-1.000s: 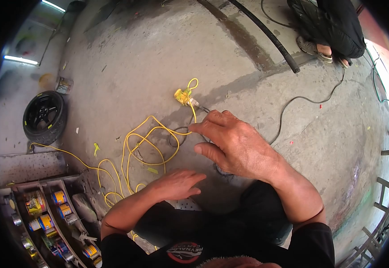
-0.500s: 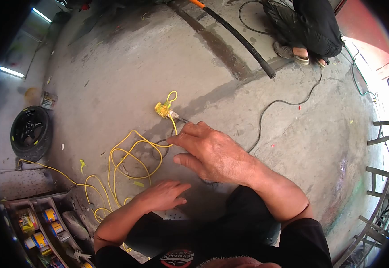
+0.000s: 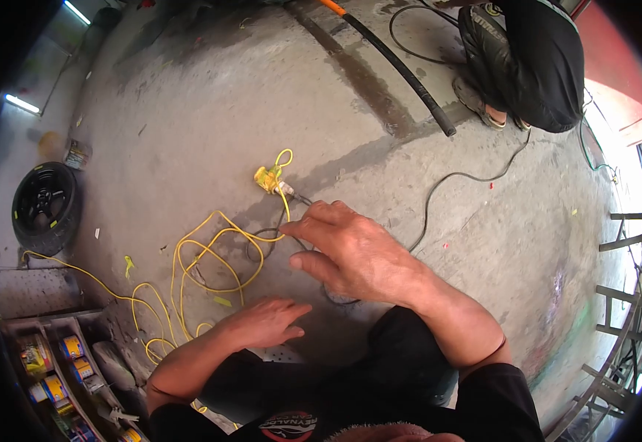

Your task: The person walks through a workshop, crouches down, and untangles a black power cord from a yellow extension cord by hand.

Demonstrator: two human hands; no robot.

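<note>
My right hand (image 3: 354,247) is over the floor, its thumb apart from the index finger and nothing visible between them. The index fingertip overlaps a yellow cord (image 3: 253,231); whether it touches cannot be told. Just beyond lies a yellow socket connector (image 3: 266,179) joined to a pale plug (image 3: 285,189). From the plug, a dark cable (image 3: 302,198) runs back and is partly hidden by the right hand. Nearer my body, my left hand (image 3: 268,322) hangs with fingers stretched out and thumb apart, holding nothing. Loose loops of the yellow cord lie beyond it.
Another person (image 3: 531,66) crouches at the upper right, near a black hose (image 3: 402,70) and a long dark cable (image 3: 439,182). A wheel (image 3: 44,208) is at left, above a shelf (image 3: 52,324) holding tape rolls and cans. Metal frames (image 3: 626,300) line the right side.
My view has shifted slightly, and more of the crouching person shows, lower in the picture. Both my hands keep nearly the same pose, and the connector stays put.
</note>
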